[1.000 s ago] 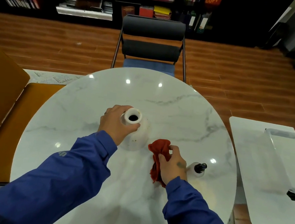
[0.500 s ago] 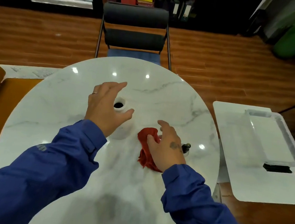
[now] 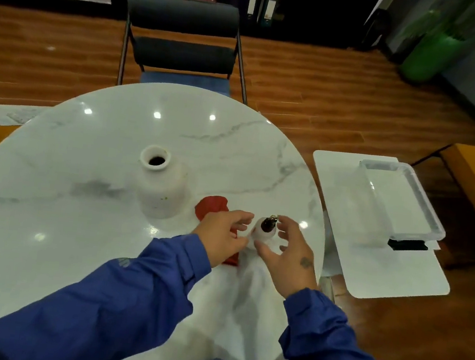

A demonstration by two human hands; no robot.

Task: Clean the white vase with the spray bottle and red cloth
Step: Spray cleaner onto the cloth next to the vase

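white vase [image 3: 162,189] stands upright on the marble desk [image 3: 81,191], red cloth [image 3: 212,206] just beside it, while both hands, left hand [image 3: 221,234] and right hand [image 3: 289,257], fingers wide and empty, flank the spray bottle [image 3: 264,231]; best grip its body firmly, nozzle toward the vase.

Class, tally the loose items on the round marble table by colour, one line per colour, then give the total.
White: 2, the vase and the spray bottle (dark cap)
Red: 1, the cloth
Total: 3
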